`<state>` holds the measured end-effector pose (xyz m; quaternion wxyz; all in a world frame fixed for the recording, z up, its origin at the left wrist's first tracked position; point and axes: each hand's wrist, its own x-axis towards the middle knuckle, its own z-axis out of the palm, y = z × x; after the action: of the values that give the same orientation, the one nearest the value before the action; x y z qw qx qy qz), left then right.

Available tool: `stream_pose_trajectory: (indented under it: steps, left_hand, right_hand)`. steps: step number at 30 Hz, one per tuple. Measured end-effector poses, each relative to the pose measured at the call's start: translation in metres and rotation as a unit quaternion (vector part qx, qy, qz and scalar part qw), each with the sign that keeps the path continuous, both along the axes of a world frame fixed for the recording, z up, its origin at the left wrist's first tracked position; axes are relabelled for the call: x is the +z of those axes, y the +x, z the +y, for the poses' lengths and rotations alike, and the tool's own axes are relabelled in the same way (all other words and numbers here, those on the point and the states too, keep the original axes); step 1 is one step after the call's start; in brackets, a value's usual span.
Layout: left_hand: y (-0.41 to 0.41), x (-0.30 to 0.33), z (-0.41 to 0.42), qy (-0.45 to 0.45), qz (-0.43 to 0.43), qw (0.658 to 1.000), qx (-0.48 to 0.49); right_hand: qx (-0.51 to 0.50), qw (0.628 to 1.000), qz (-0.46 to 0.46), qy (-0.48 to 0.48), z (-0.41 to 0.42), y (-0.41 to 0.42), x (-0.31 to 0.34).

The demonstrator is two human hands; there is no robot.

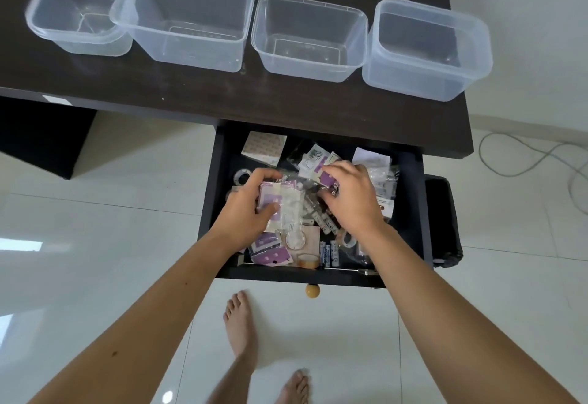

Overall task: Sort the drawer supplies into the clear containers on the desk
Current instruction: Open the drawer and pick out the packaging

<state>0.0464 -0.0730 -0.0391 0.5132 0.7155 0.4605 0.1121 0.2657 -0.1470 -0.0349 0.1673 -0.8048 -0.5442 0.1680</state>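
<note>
From the head camera I look down at the open drawer point(219, 212) in the middle of the frame. It is full of mixed-up little things. My left hand point(245, 209) is curled around a purple and white packet point(270, 198) and pinches it with the thumb on top. My right hand point(353, 200) sits just beside it, fingers bent down into a heap of clear plastic bags point(313, 162). I cannot tell if that hand really holds one or just pushes them about (the fingertips are hidden in the pile).

Near the lower edge of the drawer I see some batteries point(329, 252), a roll of tape point(308, 260) and more purple packets point(270, 255).

Along the top of the frame, four clear containers point(310, 38) stand in a row on the dark desk point(191, 92). I see nothing in any of them, so I think the sorting has only just begun. The step now is picking the first things out of the drawer.

Next, I think the left hand should lift its packet up and over the desk edge, then drop it in one box. All the purple packets should go in that same box. The pile is slippery, so other bags may come up too.
</note>
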Motion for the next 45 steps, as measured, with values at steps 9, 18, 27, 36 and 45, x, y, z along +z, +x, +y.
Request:
stream_pose_trajectory:
  steps: [9, 18, 27, 36, 45]
  left_hand:
    - [0.002, 0.002, 0.000, -0.006, -0.003, 0.999, 0.033]
    - [0.003, 0.006, 0.000, -0.018, -0.023, 0.997, 0.070]
    - [0.001, 0.011, -0.003, -0.130, -0.169, 0.977, 0.020]
    - [0.004, 0.009, -0.003, -0.082, -0.099, 0.991, -0.023]
    - [0.001, 0.002, -0.002, -0.038, -0.056, 0.996, -0.062]
  right_hand:
    - [-0.054, 0.979, 0.085, 0.180, -0.027, 0.002, 0.022]
    - [-0.119, 0.930, 0.324, 0.125, -0.045, -0.004, 0.051]
    - [-0.076, 0.954, 0.289, 0.030, -0.024, -0.031, 0.023]
    - [-0.111, 0.983, 0.118, 0.085, -0.037, 0.002, 0.019]
    - [-0.115, 0.986, 0.051, -0.110, -0.043, 0.043, 0.013]
